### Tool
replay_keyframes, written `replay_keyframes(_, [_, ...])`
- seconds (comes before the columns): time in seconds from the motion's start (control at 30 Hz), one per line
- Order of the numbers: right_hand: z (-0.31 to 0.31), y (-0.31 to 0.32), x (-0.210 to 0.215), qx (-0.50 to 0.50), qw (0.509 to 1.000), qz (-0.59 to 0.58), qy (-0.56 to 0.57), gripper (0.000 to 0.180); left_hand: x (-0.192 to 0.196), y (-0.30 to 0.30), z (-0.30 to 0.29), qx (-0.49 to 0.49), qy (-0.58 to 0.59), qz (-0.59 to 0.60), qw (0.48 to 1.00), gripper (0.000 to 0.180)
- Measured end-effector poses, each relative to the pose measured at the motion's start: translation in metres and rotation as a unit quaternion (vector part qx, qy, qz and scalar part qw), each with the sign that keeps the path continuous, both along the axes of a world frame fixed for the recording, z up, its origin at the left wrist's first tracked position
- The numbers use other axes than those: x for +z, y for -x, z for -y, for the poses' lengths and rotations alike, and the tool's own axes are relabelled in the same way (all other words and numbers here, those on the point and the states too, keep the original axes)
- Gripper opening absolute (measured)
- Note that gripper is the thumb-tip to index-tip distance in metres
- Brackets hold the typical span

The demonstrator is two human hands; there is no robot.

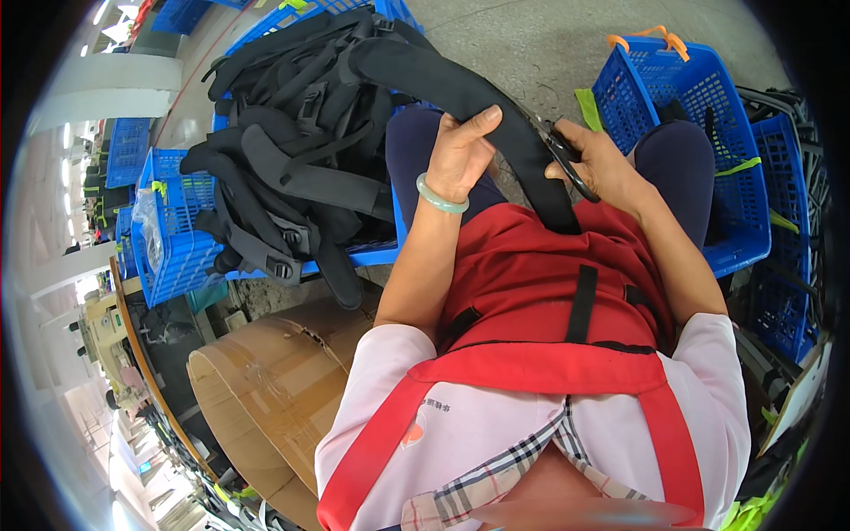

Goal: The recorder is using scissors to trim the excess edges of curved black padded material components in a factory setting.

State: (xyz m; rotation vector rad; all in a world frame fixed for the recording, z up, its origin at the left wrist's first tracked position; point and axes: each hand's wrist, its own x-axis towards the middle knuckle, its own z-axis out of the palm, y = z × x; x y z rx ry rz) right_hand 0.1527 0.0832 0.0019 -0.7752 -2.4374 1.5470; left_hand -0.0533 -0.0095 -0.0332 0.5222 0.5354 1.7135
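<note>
A long black padded strap (496, 119) curves from a heap of similar straps (292, 133) in a blue plastic basket (372, 257) over to my lap. My left hand (462, 152), with a pale green bangle at the wrist, grips the strap's near edge, thumb on top and the other fingers partly hidden. In my right hand (609, 168) is a pair of black-handled scissors (571, 166), fingers closed round the loops. Their short blades point toward the strap's far edge; whether they touch it I cannot tell. The strap's end rests on my red apron (531, 265).
To the right stands another blue basket (751, 212) with orange ties (655, 37) on its rim and dark items inside. A large cardboard box (274, 380) is at the lower left. More blue baskets (173, 239) stand along the left. Grey concrete floor (531, 44) lies ahead.
</note>
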Motion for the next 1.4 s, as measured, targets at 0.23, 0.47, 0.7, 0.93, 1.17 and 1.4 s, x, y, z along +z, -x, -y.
replay_keyframes(0.23, [0.002,-0.004,0.012,0.000,0.997,-0.025,-0.069,0.052,0.007,0.002,-0.001,0.006,0.003,-0.001,1.000,0.019])
replay_keyframes(0.47, [-0.008,-0.002,0.008,-0.067,0.996,-0.051,-0.030,0.051,0.025,-0.006,-0.023,0.021,-0.004,-0.020,1.000,0.019])
replay_keyframes(0.7, [-0.041,-0.012,0.031,-0.151,0.965,-0.212,0.033,0.033,0.026,-0.021,-0.053,-0.010,0.035,-0.245,0.969,0.027])
replay_keyframes(0.93, [-0.033,0.002,0.043,-0.215,0.952,-0.216,-0.038,0.028,-0.005,-0.055,-0.030,-0.085,0.065,-0.552,0.827,0.043])
replay_keyframes(1.17, [-0.003,0.013,0.030,-0.233,0.942,-0.213,0.116,0.020,0.032,-0.055,-0.013,0.031,0.062,-0.329,0.942,0.034])
replay_keyframes(1.4, [-0.012,-0.023,0.042,-0.141,0.990,-0.015,0.015,0.037,0.030,-0.027,-0.003,-0.051,0.058,-0.148,0.986,0.026])
